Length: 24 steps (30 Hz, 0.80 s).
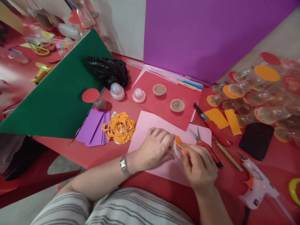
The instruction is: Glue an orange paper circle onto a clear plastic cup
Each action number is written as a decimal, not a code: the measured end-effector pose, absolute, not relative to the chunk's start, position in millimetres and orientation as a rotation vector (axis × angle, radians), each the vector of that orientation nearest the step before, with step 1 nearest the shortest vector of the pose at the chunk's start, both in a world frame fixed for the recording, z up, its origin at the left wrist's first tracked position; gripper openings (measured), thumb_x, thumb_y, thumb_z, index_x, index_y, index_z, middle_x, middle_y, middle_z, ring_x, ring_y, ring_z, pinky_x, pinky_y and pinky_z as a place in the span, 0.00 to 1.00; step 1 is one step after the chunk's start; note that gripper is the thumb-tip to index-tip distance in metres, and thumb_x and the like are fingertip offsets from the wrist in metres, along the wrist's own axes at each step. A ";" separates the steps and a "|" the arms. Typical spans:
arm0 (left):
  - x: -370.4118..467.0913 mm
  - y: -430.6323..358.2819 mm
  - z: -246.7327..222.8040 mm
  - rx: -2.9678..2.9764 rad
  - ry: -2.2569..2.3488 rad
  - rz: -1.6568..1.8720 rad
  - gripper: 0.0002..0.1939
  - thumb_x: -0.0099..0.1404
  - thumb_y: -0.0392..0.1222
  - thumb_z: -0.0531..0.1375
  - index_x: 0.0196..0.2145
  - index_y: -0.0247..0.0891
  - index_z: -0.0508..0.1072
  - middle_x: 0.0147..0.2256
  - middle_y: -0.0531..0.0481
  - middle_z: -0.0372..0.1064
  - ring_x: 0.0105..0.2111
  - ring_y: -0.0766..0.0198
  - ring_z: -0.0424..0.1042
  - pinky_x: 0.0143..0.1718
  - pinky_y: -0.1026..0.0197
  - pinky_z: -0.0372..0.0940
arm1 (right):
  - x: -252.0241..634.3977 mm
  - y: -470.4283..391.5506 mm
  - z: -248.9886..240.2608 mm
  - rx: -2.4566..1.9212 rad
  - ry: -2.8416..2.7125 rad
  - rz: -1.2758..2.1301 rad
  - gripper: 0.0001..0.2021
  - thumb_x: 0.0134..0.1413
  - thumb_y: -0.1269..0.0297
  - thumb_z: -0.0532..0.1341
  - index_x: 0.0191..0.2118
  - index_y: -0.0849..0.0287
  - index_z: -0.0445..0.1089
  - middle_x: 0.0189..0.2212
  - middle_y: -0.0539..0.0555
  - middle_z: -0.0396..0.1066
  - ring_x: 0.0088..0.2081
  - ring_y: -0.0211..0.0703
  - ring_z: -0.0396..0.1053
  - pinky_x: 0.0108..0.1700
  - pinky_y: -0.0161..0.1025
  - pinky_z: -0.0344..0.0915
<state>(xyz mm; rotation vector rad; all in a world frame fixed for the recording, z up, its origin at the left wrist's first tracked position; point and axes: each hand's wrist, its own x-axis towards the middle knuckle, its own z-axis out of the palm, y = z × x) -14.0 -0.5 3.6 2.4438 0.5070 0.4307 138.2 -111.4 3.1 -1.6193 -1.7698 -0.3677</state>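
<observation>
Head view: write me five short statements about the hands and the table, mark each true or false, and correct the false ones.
1. The right hand is holding an orange piece. True.
2. A watch is worn on the right wrist. False: the watch is on the wrist of the left hand.
3. A pink sheet lies beneath the hands. True.
4. The glue gun is left of the scissors. False: the glue gun lies to the right of the scissors in the picture.
5. Two small cups on the red sheet hold brownish material. True.

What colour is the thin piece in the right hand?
The thin piece is orange, best seen in the head view.
</observation>
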 end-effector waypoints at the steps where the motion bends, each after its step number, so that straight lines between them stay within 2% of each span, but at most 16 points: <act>1: -13.6 -1.7 3.4 2.474 0.539 0.420 0.20 0.69 0.51 0.61 0.51 0.34 0.67 0.41 0.41 0.74 0.45 0.50 0.71 0.48 0.48 0.60 | 137.3 -111.3 2.9 -1.619 -1.767 -0.344 0.08 0.62 0.80 0.61 0.44 0.64 0.70 0.33 0.57 0.76 0.35 0.40 0.74 0.40 0.36 0.71; 4: -14.5 1.0 5.1 2.457 0.538 0.364 0.18 0.70 0.53 0.60 0.48 0.35 0.69 0.37 0.45 0.75 0.41 0.53 0.72 0.45 0.51 0.58 | 138.3 -110.8 1.8 -1.618 -1.711 -0.289 0.05 0.65 0.76 0.58 0.40 0.61 0.69 0.29 0.54 0.75 0.31 0.38 0.73 0.37 0.34 0.70; 11: -18.1 12.1 11.8 2.331 0.456 0.261 0.19 0.66 0.52 0.65 0.47 0.37 0.70 0.37 0.48 0.75 0.40 0.57 0.72 0.47 0.55 0.57 | 143.6 -113.0 0.4 -1.695 -1.608 -0.110 0.07 0.69 0.69 0.55 0.36 0.55 0.66 0.26 0.48 0.72 0.26 0.36 0.71 0.29 0.31 0.66; 16: -16.3 8.3 6.8 2.307 0.566 0.291 0.22 0.65 0.54 0.66 0.48 0.37 0.69 0.37 0.48 0.75 0.39 0.57 0.73 0.47 0.54 0.57 | 140.2 -112.8 -2.7 -1.707 -1.563 -0.030 0.03 0.67 0.68 0.57 0.41 0.55 0.68 0.31 0.51 0.75 0.33 0.39 0.74 0.36 0.34 0.69; 19: -15.9 6.7 4.2 2.291 0.598 0.341 0.23 0.65 0.56 0.65 0.47 0.37 0.68 0.37 0.48 0.75 0.39 0.56 0.74 0.47 0.54 0.58 | 141.1 -112.7 -4.2 -1.722 -1.560 0.031 0.06 0.67 0.64 0.58 0.46 0.56 0.69 0.37 0.54 0.76 0.39 0.42 0.75 0.40 0.37 0.71; 24: -17.6 8.0 4.5 2.212 0.530 0.393 0.25 0.62 0.56 0.68 0.48 0.36 0.69 0.37 0.48 0.77 0.38 0.58 0.75 0.49 0.55 0.58 | 142.4 -113.3 -3.4 -1.696 -1.609 -0.111 0.02 0.67 0.68 0.58 0.41 0.56 0.68 0.33 0.52 0.76 0.34 0.39 0.74 0.38 0.33 0.68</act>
